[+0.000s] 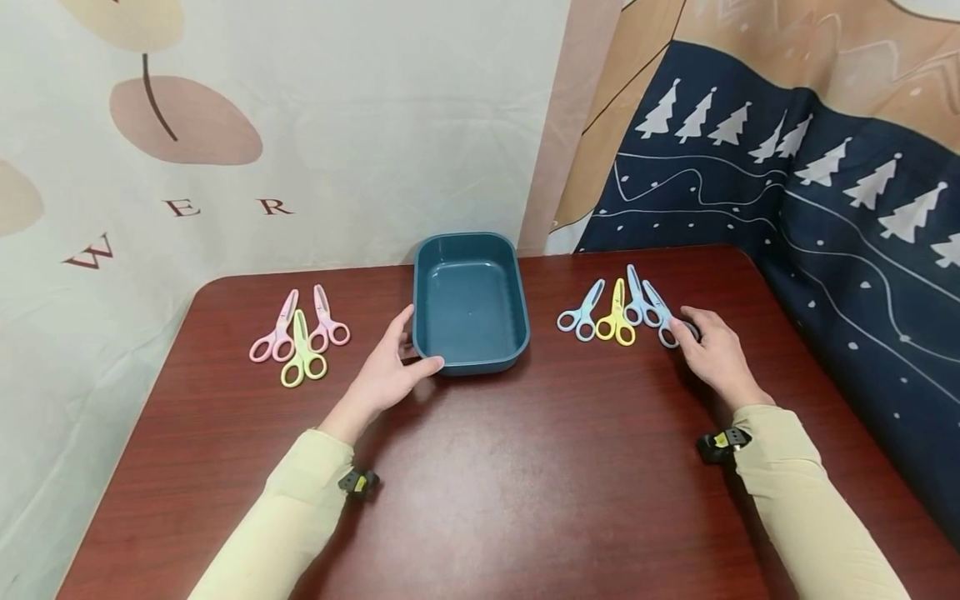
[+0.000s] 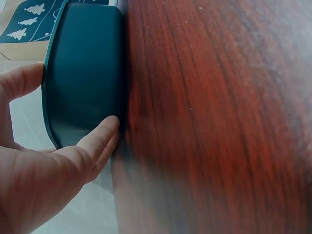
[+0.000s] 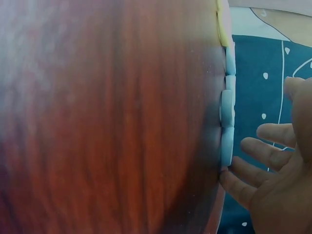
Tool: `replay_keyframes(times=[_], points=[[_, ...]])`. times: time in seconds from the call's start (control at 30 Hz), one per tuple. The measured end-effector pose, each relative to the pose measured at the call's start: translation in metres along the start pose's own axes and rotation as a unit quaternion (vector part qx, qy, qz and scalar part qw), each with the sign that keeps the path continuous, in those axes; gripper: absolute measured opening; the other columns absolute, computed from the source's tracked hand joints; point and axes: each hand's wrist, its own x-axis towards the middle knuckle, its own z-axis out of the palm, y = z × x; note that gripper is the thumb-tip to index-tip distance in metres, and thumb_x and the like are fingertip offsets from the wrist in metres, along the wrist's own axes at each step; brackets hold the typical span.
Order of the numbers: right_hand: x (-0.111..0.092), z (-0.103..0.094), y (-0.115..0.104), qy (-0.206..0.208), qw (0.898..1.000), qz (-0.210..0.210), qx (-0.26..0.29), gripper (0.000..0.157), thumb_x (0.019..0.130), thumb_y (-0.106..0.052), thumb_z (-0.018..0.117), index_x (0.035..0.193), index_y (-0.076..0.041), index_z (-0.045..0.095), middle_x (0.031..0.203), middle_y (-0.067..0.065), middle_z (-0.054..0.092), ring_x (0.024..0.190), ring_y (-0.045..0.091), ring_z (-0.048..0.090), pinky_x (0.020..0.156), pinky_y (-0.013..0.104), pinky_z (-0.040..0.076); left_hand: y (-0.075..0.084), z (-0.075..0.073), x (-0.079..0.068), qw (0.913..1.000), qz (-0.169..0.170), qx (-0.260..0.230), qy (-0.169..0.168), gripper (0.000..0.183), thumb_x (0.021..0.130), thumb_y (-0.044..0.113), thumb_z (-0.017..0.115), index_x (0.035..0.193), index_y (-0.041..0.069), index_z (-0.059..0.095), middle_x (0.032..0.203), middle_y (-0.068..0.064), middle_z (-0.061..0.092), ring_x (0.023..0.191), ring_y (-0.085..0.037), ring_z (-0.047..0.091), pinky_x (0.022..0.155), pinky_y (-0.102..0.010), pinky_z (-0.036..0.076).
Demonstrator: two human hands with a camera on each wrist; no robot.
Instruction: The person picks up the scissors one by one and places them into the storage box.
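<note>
In the head view my left hand [image 1: 386, 367] is at the near left corner of a dark teal plastic bin [image 1: 470, 367]. Its thumb touches the front rim and the other fingers lie along the left side. The left wrist view shows the fingers of that hand [image 2: 53, 170] against the bin's outer wall [image 2: 85, 73], not wrapped round it. Over the rightmost blue scissors [image 1: 654, 302] hovers my right hand [image 1: 712, 354], partly covering their handles. From the right wrist, the hand [image 3: 278, 180] has loosely spread fingers beside the blue handles [image 3: 227, 146], pinching nothing.
Left of the bin lie two pink scissors [image 1: 285, 312] [image 1: 322, 312] and one yellow-green pair [image 1: 302, 337]. To its right are yellow scissors [image 1: 618, 304] and two more blue pairs [image 1: 591, 300] [image 1: 633, 287]. A brown wooden table [image 1: 487, 483] meets hanging cloth [image 1: 360, 125] behind.
</note>
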Motion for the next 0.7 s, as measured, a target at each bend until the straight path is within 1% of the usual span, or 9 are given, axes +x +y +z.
replay_keyframes(times=[0.2, 0.37, 0.5, 0.7], points=[[0.0000, -0.0021, 0.0020, -0.008, 1.000, 0.005, -0.014, 0.052, 0.107, -0.027, 0.053, 0.139, 0.014, 0.051, 0.139, 0.039, 0.050, 0.128, 0.055, 0.046, 0.108, 0.067, 0.036, -0.0001, 0.0003, 0.0010, 1.0000, -0.003, 0.003, -0.002, 0.095, 0.095, 0.014, 0.072, 0.167, 0.011, 0.010, 0.149, -0.031, 0.046, 0.134, -0.045, 0.052, 0.115, -0.058, 0.038], [0.0012, -0.0043, -0.0007, -0.036, 0.998, 0.025, -0.035, 0.056, 0.105, -0.028, 0.056, 0.140, 0.014, 0.049, 0.139, 0.041, 0.047, 0.125, 0.057, 0.045, 0.107, 0.069, 0.035, -0.0006, -0.0002, 0.0009, 1.0000, -0.004, 0.003, -0.003, 0.095, 0.095, 0.015, 0.072, 0.167, 0.011, 0.009, 0.149, -0.031, 0.046, 0.135, -0.045, 0.051, 0.115, -0.058, 0.038], [0.0027, -0.0048, -0.0010, -0.056, 0.997, 0.036, -0.046, 0.058, 0.105, -0.030, 0.059, 0.141, 0.015, 0.047, 0.138, 0.042, 0.046, 0.123, 0.057, 0.043, 0.104, 0.070, 0.035, -0.0005, -0.0002, 0.0010, 1.0000, -0.005, 0.003, -0.003, 0.096, 0.095, 0.015, 0.072, 0.167, 0.011, 0.009, 0.149, -0.031, 0.045, 0.136, -0.045, 0.051, 0.115, -0.058, 0.038], [0.0036, -0.0039, -0.0009, -0.060, 0.996, 0.035, -0.052, 0.058, 0.101, -0.026, 0.065, 0.139, 0.015, 0.049, 0.135, 0.041, 0.048, 0.122, 0.056, 0.042, 0.102, 0.068, 0.036, -0.0001, -0.0002, 0.0014, 1.0000, -0.006, 0.002, -0.004, 0.096, 0.095, 0.016, 0.072, 0.167, 0.012, 0.009, 0.149, -0.030, 0.046, 0.135, -0.044, 0.051, 0.116, -0.058, 0.037]])
